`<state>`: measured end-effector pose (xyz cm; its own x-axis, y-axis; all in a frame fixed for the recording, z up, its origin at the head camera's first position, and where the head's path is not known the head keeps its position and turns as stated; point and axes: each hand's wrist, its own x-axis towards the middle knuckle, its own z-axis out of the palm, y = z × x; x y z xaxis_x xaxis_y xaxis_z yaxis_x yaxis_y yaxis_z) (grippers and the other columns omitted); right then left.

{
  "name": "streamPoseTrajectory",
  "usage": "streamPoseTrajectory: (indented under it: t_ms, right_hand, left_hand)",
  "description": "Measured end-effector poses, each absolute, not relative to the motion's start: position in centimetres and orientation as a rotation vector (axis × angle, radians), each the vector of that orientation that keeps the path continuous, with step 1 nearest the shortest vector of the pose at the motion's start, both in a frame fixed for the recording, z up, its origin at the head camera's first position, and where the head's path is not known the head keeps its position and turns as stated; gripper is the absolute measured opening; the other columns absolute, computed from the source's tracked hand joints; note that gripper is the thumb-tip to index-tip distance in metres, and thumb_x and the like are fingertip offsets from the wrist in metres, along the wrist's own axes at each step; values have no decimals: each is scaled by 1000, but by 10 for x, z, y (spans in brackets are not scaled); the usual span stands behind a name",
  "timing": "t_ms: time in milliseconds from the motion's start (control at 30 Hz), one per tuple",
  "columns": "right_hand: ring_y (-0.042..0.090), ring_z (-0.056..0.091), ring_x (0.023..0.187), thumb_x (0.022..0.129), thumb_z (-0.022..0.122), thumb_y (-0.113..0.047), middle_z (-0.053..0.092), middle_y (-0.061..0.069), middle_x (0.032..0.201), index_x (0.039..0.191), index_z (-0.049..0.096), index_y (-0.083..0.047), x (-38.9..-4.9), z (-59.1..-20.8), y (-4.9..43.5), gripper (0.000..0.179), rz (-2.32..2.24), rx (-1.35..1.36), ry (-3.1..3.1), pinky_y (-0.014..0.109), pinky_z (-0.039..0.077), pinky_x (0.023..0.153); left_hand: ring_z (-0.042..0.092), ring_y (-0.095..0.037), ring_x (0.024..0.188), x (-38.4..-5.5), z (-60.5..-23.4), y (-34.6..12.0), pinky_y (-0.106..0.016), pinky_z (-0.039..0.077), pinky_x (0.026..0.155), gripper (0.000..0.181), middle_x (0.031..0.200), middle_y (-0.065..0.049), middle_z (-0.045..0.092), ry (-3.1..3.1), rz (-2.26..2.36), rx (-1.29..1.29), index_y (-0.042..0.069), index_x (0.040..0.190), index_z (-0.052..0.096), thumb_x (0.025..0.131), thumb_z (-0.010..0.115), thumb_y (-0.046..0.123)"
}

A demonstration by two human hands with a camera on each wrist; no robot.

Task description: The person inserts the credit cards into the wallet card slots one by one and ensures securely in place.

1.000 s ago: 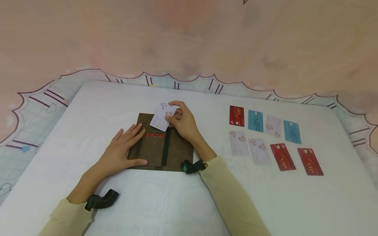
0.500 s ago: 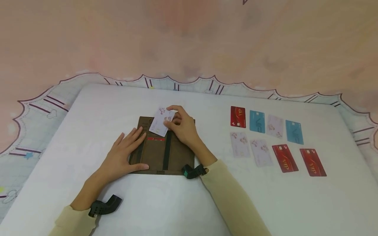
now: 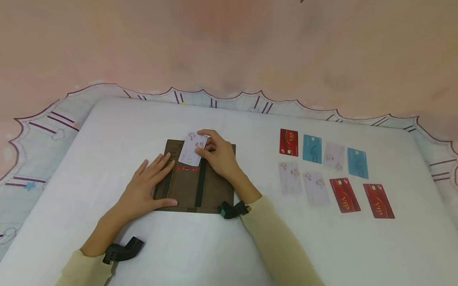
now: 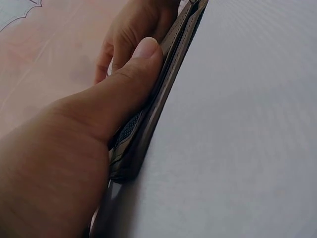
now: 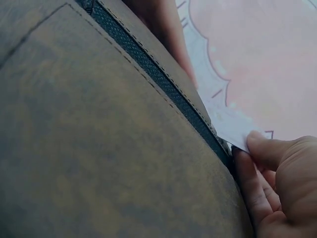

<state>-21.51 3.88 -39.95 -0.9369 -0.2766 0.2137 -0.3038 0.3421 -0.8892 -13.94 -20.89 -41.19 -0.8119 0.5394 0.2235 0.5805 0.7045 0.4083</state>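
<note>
A brown wallet (image 3: pixel 218 186) lies open on the table, dark bands running down its inside. My left hand (image 3: pixel 146 190) rests on its left part with fingers spread; in the left wrist view the thumb (image 4: pixel 133 69) lies along the wallet's near edge. My right hand (image 3: pixel 222 157) pinches a white card (image 3: pixel 191 151) by its right side, thumb on top. That card is tilted over the card slots in the wallet's upper left. Just below its lower edge, the red edge of another card (image 3: pixel 187 169) shows in a slot. In the right wrist view the white card (image 5: pixel 235 131) stands beside the dark band.
To the right lie two rows of loose cards: red ones such as this card (image 3: pixel 288 142), blue ones like this card (image 3: pixel 312 149), and white ones like this card (image 3: pixel 290 177). The white table (image 3: pixel 193 250) extends around them, its far edge meeting a patterned cloth (image 3: pixel 232 101).
My right hand has shifted slightly left and toward me with the white card, which now sits nearer the red edge in the slot. My left hand stays on the wallet.
</note>
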Motion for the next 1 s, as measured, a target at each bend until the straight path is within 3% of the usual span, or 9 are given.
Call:
streamPoseTrajectory:
  t_ms: [467,1000]
  right_hand:
    - [14,63,90,93,64,-14,60,4,98,137,53,-15,-216,-395,36,45,1547,634,-2672,25,49,75]
    - [14,59,93,96,60,-14,58,4,99,139,51,-15,-213,-396,37,44,1477,667,-2755,25,48,79]
  left_hand:
    - [12,-28,145,-141,-408,-212,-50,2,115,101,158,-9,19,-2843,-722,-929,9,151,30,74,73,59]
    - [12,-29,144,-142,-408,-211,-50,2,115,99,158,-9,19,-2848,-754,-937,9,151,30,74,74,55]
